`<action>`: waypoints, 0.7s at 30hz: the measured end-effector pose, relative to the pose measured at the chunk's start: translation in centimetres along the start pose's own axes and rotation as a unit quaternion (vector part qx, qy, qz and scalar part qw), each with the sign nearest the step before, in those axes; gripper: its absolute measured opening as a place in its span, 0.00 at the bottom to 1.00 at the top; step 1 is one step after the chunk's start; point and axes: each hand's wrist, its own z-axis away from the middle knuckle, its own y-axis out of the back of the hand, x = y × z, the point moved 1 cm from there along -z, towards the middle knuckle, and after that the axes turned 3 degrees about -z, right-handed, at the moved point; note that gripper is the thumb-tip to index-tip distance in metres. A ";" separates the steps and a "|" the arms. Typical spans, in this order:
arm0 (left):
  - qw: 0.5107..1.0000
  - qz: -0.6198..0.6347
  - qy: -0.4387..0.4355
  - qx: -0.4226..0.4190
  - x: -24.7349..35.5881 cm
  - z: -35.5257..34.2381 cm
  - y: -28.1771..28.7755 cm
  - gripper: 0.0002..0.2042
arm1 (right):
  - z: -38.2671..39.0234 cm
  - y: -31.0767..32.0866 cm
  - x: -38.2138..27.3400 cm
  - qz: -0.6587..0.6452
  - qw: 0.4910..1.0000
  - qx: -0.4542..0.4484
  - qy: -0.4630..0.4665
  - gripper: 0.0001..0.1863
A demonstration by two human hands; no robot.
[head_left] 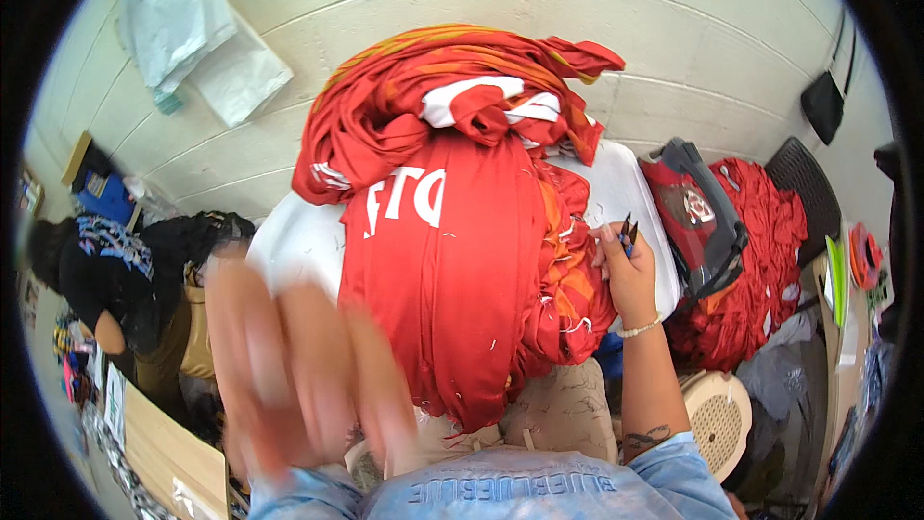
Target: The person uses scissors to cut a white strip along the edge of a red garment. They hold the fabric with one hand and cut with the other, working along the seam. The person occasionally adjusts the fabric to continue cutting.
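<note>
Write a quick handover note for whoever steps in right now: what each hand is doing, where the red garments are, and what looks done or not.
Left hand: raised close to the camera, motion-blurred, fingers spread, holding nothing that shows.
Right hand: resting at the right edge of the red pile, gripping small thread snips, tips pointing up.
Red garment: draped face-down over the white table, white lettering showing, loose white threads visible along its lower part.
Bunched red garments are heaped behind it; more lie in the heap of red garments at right.
Done or left: cannot tell how many are trimmed; threads remain on the draped one.
</note>
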 end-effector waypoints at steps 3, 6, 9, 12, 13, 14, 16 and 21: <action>0.987 0.104 0.096 -0.074 1.1 2.5 -2.9 0.08 | 0.0 0.0 0.0 0.007 1.000 -0.007 -0.006 0.11; 0.977 0.164 0.104 -0.091 1.6 2.6 -4.1 0.08 | 0.0 0.0 0.0 -0.008 1.000 -0.014 0.005 0.11; 0.970 0.142 0.136 -0.146 2.2 1.7 -3.2 0.08 | -0.1 -0.1 0.0 -0.004 1.000 -0.005 0.010 0.11; 0.954 0.135 0.190 -0.190 2.8 1.5 -3.2 0.10 | 0.0 -0.1 0.0 0.003 1.000 -0.010 0.011 0.11; 0.974 0.107 0.158 -0.123 2.8 1.7 -3.9 0.10 | 0.0 -0.1 0.0 0.001 1.000 -0.012 0.014 0.11; 0.987 0.079 0.126 -0.057 2.8 2.0 -5.0 0.10 | -0.1 0.0 0.0 -0.001 1.000 -0.010 0.018 0.11; 0.987 0.062 0.122 0.088 3.1 2.5 -7.4 0.11 | 0.0 -0.1 0.1 -0.004 1.000 -0.011 0.016 0.11; 0.968 0.111 0.225 -0.010 3.6 2.0 -6.3 0.08 | 0.0 0.0 0.1 0.006 1.000 -0.012 0.008 0.11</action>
